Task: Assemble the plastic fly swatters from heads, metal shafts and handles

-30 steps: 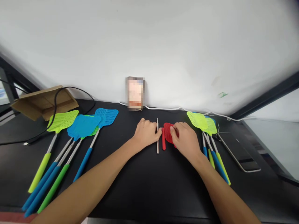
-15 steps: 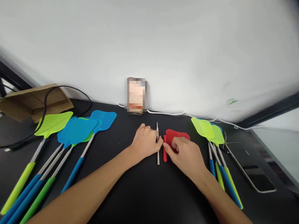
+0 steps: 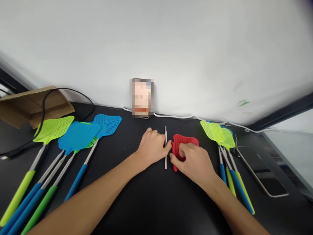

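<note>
A thin silver metal rod [image 3: 165, 163] lies upright in view on the black table. My left hand [image 3: 152, 147] is closed beside it, with the thumb across the rod and the other fingers curled. Just to the right is a red handle [image 3: 175, 168], slightly tilted and partly covered by the thumb of my right hand [image 3: 195, 163]. The fingers of that hand are bent inward over the red mesh fly swatter head [image 3: 187, 140], hiding its lower part. Whether the right fingers also touch the swatter head I cannot tell.
Long-handled fly swatters in green and blue lie at left [image 3: 79, 137] and right [image 3: 212, 132]. A phone [image 3: 262, 173] rests at far right. An open cardboard box [image 3: 36, 106] and black cable [image 3: 44, 107] are at back left. A blurred-out object [image 3: 141, 98] leans on the wall.
The red handle has shifted slightly right and tilted under my right thumb, moving away from the metal rod. My left hand stays at the rod.
</note>
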